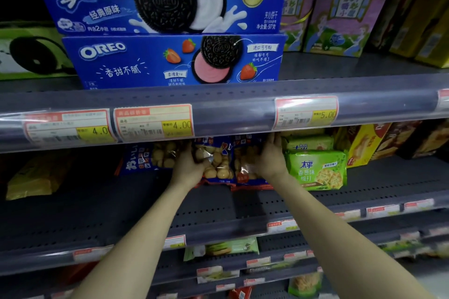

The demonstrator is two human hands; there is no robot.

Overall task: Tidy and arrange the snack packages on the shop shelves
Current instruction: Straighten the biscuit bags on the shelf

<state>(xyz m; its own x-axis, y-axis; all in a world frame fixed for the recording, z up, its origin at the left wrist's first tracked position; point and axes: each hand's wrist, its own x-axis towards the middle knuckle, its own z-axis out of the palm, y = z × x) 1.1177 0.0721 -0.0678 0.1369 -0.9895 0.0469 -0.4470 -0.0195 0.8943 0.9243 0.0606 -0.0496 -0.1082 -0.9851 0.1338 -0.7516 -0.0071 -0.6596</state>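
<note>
Mid-frame, on the grey middle shelf [243, 204], sit clear-windowed biscuit bags [220, 162], probably light, crinkly and slippery, their contents easily crushed. The left hand [188, 168] grips one bag's left side; the right hand [269, 155] cups the neighbouring bag's right side, so squeezing gently at the edges looks safest.

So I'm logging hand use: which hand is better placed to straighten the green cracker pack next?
Probably the right hand: it holds the biscuit bags directly beside the green cracker pack. The left hand grips the bags' far side and would have to cross over.
</note>
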